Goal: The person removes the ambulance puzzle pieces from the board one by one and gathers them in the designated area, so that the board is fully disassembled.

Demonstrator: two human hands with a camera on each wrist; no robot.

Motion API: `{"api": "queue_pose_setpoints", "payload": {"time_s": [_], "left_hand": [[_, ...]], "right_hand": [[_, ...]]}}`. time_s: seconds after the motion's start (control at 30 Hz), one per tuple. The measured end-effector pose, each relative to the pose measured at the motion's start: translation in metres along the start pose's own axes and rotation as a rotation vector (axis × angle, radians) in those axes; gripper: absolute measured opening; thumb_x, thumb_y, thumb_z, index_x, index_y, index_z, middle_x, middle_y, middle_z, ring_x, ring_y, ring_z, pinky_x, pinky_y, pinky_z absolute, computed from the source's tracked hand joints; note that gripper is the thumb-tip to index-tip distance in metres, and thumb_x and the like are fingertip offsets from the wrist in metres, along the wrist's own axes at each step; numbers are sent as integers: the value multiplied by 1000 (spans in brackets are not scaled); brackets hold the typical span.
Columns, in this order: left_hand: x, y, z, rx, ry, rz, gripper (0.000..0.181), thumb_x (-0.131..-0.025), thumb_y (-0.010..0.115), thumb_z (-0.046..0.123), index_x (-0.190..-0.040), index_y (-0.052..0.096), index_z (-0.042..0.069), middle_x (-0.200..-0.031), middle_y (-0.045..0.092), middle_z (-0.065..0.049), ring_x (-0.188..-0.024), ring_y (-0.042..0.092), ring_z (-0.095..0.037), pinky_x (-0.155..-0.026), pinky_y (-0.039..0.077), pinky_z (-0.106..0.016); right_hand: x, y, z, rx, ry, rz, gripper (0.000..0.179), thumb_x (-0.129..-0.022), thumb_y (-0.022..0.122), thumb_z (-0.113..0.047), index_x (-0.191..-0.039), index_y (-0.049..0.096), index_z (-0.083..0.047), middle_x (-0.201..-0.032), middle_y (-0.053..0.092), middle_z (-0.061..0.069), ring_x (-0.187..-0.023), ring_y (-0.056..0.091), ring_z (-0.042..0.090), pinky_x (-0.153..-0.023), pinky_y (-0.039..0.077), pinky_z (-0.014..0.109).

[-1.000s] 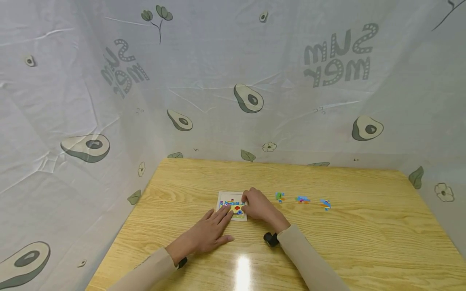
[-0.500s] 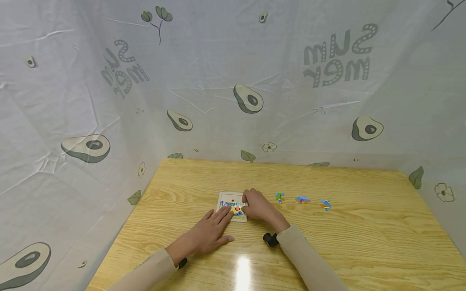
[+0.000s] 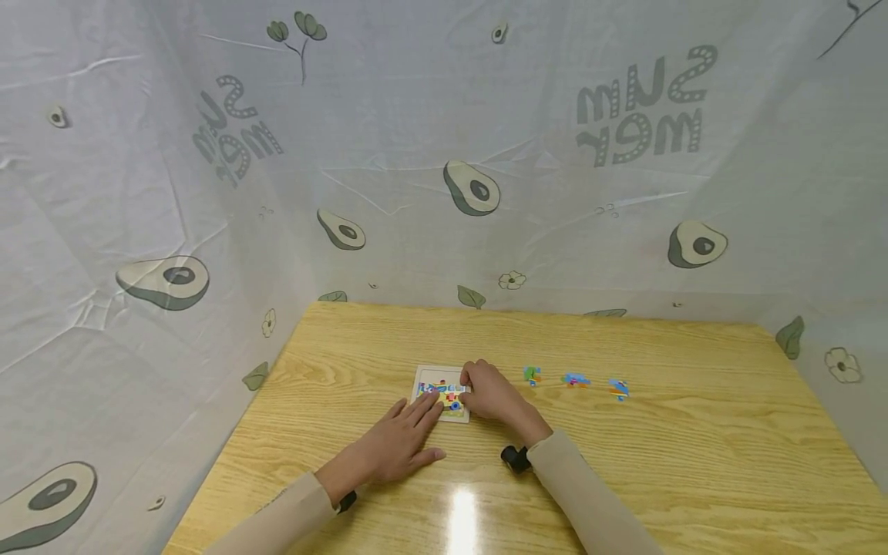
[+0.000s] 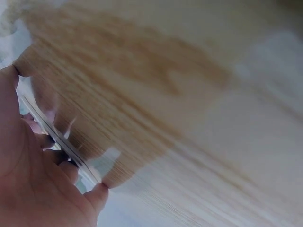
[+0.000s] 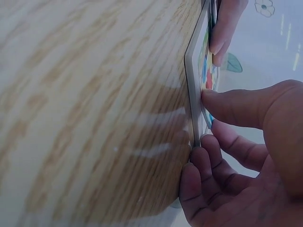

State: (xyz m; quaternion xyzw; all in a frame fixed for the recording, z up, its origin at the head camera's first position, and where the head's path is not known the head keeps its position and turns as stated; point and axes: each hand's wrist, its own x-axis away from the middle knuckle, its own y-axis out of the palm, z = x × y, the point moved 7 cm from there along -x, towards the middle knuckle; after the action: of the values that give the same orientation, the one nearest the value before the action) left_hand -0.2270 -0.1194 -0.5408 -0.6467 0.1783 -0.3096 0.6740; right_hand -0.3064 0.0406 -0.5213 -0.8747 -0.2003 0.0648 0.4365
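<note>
A square jigsaw board [image 3: 440, 371] with a pale frame lies on the wooden table, its lower part filled with a colourful picture. My left hand [image 3: 401, 443] lies with straight fingers over the board's lower left corner, the fingertips resting on the picture. At the board's right edge, my right hand [image 3: 491, 391] pinches a puzzle piece [image 5: 209, 113] between thumb and index finger. In the right wrist view that piece's edge stands slightly raised off the board, while the other fingers curl beside the frame. The left wrist view shows the left hand [image 4: 38, 179] beside the board's thin edge [image 4: 61, 142].
Three loose puzzle pieces lie in a row to the right: a green one [image 3: 532, 375], a blue and pink one [image 3: 576, 380], and a blue and orange one [image 3: 619, 388]. Behind the wooden table [image 3: 659, 462] hangs a printed curtain [image 3: 388, 139].
Both hands stay in nearly the same place. The red cross in the picture under the right hand looks paler than a second ago, as if catching the light.
</note>
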Motion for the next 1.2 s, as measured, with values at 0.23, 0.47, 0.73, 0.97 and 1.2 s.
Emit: {"api": "queue_pose_setpoints", "payload": {"time_s": [0.23,0.47,0.73,0.97,1.2], "left_hand": [[1,-2,0,-3,0,5,80,-110,30,64,-170,20,12,-179,14,-8,-166,17,-25,-131,26,-56],[2,-4,0,1,2,18,79,-110,34,62,-169,22,10,-178,16,-9,-166,18,-25,-131,26,-57],[2,-2,0,28,4,14,79,-110,33,62,-169,21,12,-179,15,-8,-166,17,-25,-131,25,-57],[2,-2,1,29,0,20,78,-110,35,61,-169,23,11,-179,16,-9,-166,18,-25,-131,25,-57],[0,-2,1,17,7,22,78,-110,33,63,-169,24,12,-178,16,-8,-166,19,-25,-131,27,-57]], "right_hand": [[1,-2,-2,2,-27,23,12,-95,73,-7,-99,62,-6,-88,53,5,-77,47,18,-68,40,31],[5,-2,-6,9,-39,30,13,-97,72,-7,-97,59,-8,-85,52,4,-74,47,17,-66,38,30],[10,-4,-11,-23,-81,45,9,-97,66,2,-100,61,-5,-75,54,0,-63,45,13,-58,35,24],[15,-4,-11,-48,-76,58,8,-99,63,1,-101,61,-7,-75,55,-1,-62,44,11,-58,35,22],[17,-5,-12,-69,-87,67,10,-96,64,4,-98,62,-6,-76,55,0,-64,46,12,-59,36,23]]}}
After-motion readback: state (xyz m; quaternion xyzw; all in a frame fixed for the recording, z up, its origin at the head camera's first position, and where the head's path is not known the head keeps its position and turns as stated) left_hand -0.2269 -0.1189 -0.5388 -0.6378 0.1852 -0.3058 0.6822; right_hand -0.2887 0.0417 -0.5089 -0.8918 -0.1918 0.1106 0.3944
